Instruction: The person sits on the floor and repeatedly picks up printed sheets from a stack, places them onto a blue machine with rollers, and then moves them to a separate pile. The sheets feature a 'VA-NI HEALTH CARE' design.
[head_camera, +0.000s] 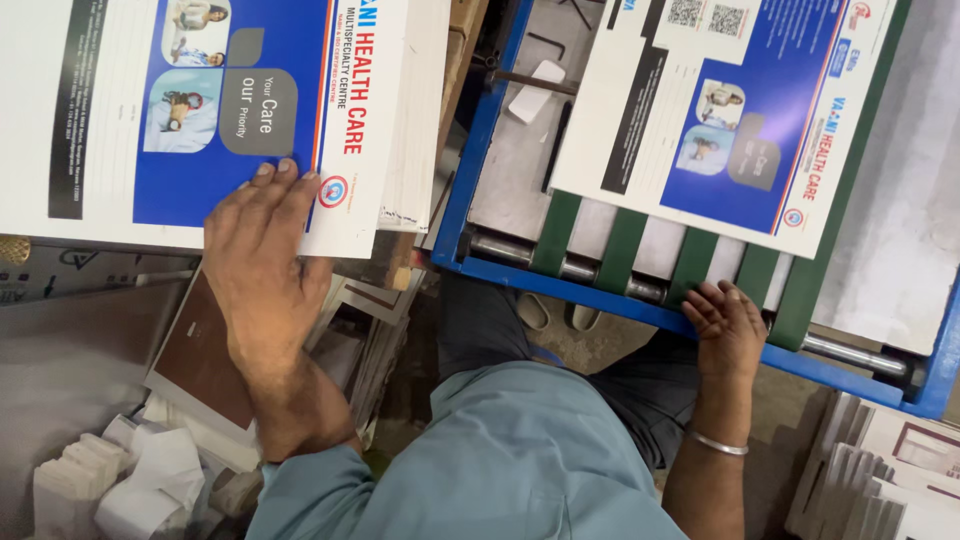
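Print-shop surface: left hand (262, 250), fingers flat, pressing stacked printed sheets (190, 110), light, floppy, slick; right hand (728, 325), fingers curled, gripping blue machine frame (590, 292).

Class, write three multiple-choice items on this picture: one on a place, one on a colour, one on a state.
1. Where does the left hand rest?
A) on the stack of printed blue-and-white sheets
B) on the floor
C) on a keyboard

2. What colour are the flat conveyor belts under the single printed sheet?
A) red
B) green
C) yellow

3. How is the right hand?
A) holding scissors
B) raised in the air
C) fingers on the blue metal machine frame

Answers: A, palm flat on the stack; B, green strips run over the rollers; C, fingers curl at the frame edge.
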